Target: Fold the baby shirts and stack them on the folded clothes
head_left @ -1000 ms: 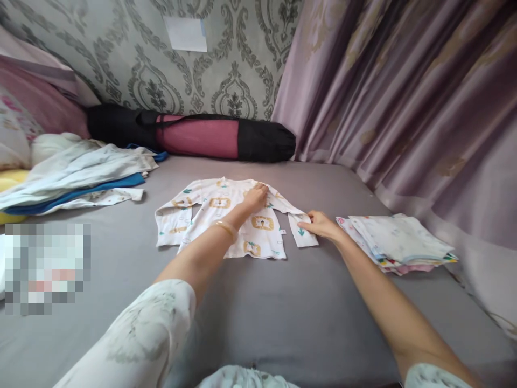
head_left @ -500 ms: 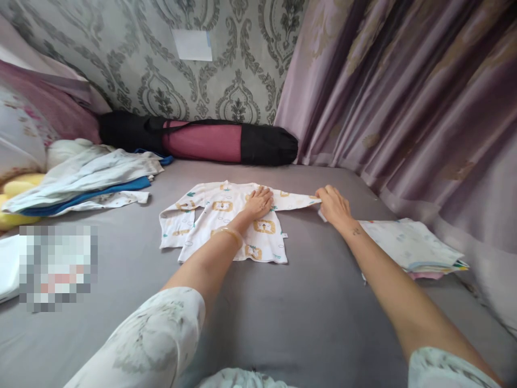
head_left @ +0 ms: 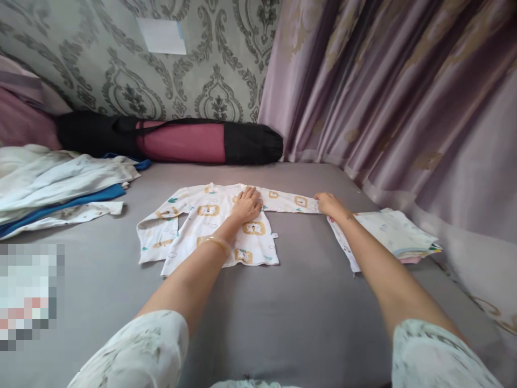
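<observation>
A small white long-sleeved shirt (head_left: 208, 210) with yellow lion prints lies spread on the grey sheet (head_left: 258, 318). My left hand (head_left: 247, 206) rests flat on its upper right part near the collar, fingers stretched out. Out to the right, my right hand (head_left: 329, 205) pinches the cuff of the sleeve, which runs straight sideways from the shoulder. The opposite sleeve (head_left: 159, 231) bends downward beside the shirt's body. My left forearm covers part of the shirt's lower middle.
A stack of folded clothes (head_left: 398, 231) lies beyond my right forearm. Loose clothes (head_left: 60, 188) are heaped at the left. A black and red long bag (head_left: 181, 143) lies along the wall, and a purple curtain (head_left: 363, 81) hangs at the right. A blurred-out object (head_left: 28, 293) sits at lower left.
The sleeve in my right hand is now flatter and straighter, with more of its print showing. My left hand stays on the shirt. The whole view has shifted, so most things appear further left.
</observation>
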Available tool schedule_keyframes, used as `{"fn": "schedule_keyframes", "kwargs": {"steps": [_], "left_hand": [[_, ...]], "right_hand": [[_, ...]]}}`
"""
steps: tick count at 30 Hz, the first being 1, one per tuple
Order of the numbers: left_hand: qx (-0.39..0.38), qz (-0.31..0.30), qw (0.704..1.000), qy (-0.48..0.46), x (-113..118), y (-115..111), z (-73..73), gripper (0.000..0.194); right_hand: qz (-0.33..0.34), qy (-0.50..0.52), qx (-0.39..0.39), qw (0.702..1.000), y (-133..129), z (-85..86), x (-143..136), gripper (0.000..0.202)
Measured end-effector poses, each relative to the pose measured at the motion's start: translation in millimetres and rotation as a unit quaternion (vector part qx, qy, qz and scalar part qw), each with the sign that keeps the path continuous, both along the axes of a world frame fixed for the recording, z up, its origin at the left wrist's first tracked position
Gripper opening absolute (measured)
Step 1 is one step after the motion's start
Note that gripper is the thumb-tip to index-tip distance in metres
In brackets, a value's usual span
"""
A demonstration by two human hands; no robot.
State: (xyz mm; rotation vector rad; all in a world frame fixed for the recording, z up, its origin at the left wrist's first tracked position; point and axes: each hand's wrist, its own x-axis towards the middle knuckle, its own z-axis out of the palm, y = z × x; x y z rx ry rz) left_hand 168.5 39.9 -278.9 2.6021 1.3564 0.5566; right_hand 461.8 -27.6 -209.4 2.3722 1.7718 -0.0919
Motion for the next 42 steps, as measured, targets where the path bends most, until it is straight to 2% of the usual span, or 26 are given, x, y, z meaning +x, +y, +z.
{"fn": "schedule_keyframes", "kwargs": {"steps": [3, 6, 9, 11, 13, 16, 20, 25, 31, 34, 36, 38, 41, 42], "left_hand": [[0.015, 0.020, 0.999, -0.021, -1.4, -0.6, 0.7, 0.036], [0.016, 0.015, 0.999, -0.029, -1.6, 1.5, -1.1, 0.033], [0.016, -0.004, 0.999, -0.032, -1.2, 4.5, -3.8, 0.034], [0.014, -0.009, 0.999, -0.031, -0.9, 5.3, -4.3, 0.036], [0.012, -0.013, 0.999, -0.028, -0.5, 4.8, -3.6, 0.037], [-0.005, -0.016, 1.000, -0.014, 0.7, 2.8, -1.8, 0.042], [-0.043, -0.012, 0.999, 0.030, 3.2, 1.6, -1.0, 0.054], [-0.049, -0.006, 0.997, 0.055, 5.1, 2.2, -1.5, 0.059], [-0.054, -0.002, 0.997, 0.057, 5.6, 2.8, -1.5, 0.059], [-0.055, 0.001, 0.997, 0.056, 5.9, 3.0, -1.7, 0.059], [-0.055, 0.001, 0.997, 0.054, 5.9, 2.9, -1.9, 0.058], [-0.052, 0.000, 0.997, 0.049, 5.8, 2.4, -1.6, 0.058], [-0.044, 0.003, 0.998, 0.043, 5.8, 1.2, -0.4, 0.056], [-0.041, 0.004, 0.998, 0.042, 5.8, 0.9, 0.0, 0.056]], "right_hand": [[-0.066, 0.046, 0.013, 0.997, 16.5, -7.2, 5.2, 0.035], [-0.088, 0.051, 0.020, 0.995, 26.3, -14.5, 9.0, 0.032], [-0.110, 0.107, 0.036, 0.987, 33.1, -17.4, 14.8, 0.026], [-0.124, 0.183, 0.083, 0.972, 37.7, -18.8, 18.0, 0.024], [-0.146, 0.257, 0.155, 0.943, 42.3, -21.0, 18.8, 0.028], [-0.162, 0.293, 0.236, 0.912, 45.7, -24.3, 15.6, 0.035], [-0.118, 0.204, 0.266, 0.935, 37.5, -22.2, 11.1, 0.036], [-0.107, 0.075, 0.191, 0.973, 26.3, -19.9, 5.1, 0.037], [-0.121, 0.034, 0.146, 0.981, 30.8, -36.4, -4.0, 0.035], [-0.139, 0.010, 0.148, 0.979, 32.2, -36.6, -7.0, 0.036], [-0.120, -0.029, 0.171, 0.977, 33.9, -31.9, -14.3, 0.035], [-0.065, -0.045, 0.195, 0.978, 37.1, -26.9, -30.3, 0.034], [0.076, 0.040, 0.188, 0.978, 43.5, -26.3, -71.3, 0.038], [0.134, 0.082, 0.182, 0.971, 45.6, -28.4, -87.2, 0.040]]}}
